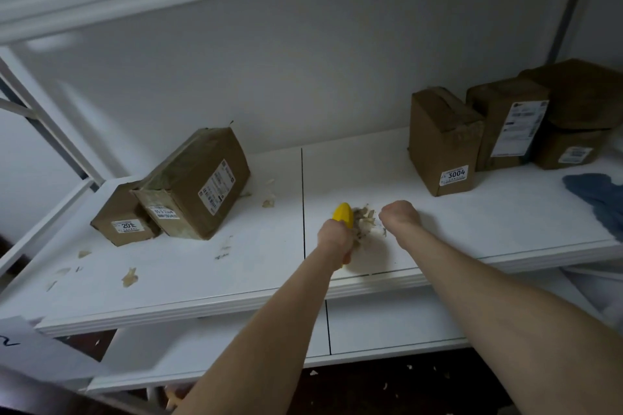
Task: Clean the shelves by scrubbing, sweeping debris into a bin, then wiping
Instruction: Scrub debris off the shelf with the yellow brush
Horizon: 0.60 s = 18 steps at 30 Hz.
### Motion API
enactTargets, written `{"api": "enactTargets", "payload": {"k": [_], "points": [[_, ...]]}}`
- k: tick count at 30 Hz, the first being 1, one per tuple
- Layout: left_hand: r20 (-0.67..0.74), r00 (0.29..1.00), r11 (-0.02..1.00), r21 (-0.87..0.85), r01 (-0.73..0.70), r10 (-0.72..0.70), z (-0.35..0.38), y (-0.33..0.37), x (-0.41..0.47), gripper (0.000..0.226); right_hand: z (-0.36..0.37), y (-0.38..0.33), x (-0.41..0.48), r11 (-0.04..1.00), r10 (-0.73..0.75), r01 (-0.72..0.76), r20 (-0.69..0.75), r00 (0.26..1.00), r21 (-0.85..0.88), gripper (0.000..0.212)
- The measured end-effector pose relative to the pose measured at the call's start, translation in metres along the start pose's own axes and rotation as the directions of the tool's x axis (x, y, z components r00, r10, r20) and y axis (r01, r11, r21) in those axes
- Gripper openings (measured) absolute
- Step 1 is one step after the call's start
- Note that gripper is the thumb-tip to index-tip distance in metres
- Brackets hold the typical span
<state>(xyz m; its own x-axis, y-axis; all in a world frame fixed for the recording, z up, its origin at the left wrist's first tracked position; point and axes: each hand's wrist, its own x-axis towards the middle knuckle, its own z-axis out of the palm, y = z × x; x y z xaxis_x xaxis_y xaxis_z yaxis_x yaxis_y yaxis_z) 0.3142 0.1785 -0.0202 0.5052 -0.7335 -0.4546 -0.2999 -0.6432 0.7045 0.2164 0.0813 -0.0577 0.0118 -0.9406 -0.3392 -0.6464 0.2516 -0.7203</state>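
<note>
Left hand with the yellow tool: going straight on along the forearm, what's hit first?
Probably the debris pile beside the yellow tool. Past that, the 3004 box or the back wall; depth is unclear.

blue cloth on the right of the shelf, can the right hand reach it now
Probably yes: the blue cloth lies on the same shelf, right of the right hand, with bare shelf between them. The box marked 3004 stands further back.

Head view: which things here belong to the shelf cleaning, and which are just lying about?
Job: yellow tool held in the left hand; debris pile beside it; right hand next to the pile; loose scraps on the shelf; blue cloth.
Lying about: box marked 3004; tilted box; small left box; far-right boxes.
</note>
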Motion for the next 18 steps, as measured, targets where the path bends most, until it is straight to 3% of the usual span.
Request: {"api": "enactTargets", "payload": {"k": [4,7,12,14,18], "points": [[-0.053,0.991,0.993,-0.008,-0.122,0.121,-0.018,0.003,0.017,0.036,0.002,-0.012,0.001,0.999,-0.025,0.026,-0.022,0.999,0.042,0.020],[-0.134,0.985,0.991,-0.055,-0.120,0.111,-0.036,0.005,0.037,0.040,0.007,-0.021,0.004,0.998,-0.048,0.049,-0.009,0.999,0.046,0.021],[-0.018,0.997,0.996,0.037,-0.079,0.079,-0.037,-0.001,0.053,0.031,0.025,-0.038,0.012,0.998,-0.063,0.064,-0.023,0.998,0.007,0.022],[0.014,0.993,0.993,-0.029,-0.118,0.119,-0.039,0.000,0.065,0.035,0.032,-0.046,0.014,0.996,-0.078,0.077,-0.029,0.997,-0.035,0.025],[-0.079,0.985,0.974,-0.154,-0.166,0.156,-0.068,0.009,0.087,0.035,0.044,-0.063,0.027,0.985,-0.129,0.123,-0.050,0.990,-0.120,0.026]]}}
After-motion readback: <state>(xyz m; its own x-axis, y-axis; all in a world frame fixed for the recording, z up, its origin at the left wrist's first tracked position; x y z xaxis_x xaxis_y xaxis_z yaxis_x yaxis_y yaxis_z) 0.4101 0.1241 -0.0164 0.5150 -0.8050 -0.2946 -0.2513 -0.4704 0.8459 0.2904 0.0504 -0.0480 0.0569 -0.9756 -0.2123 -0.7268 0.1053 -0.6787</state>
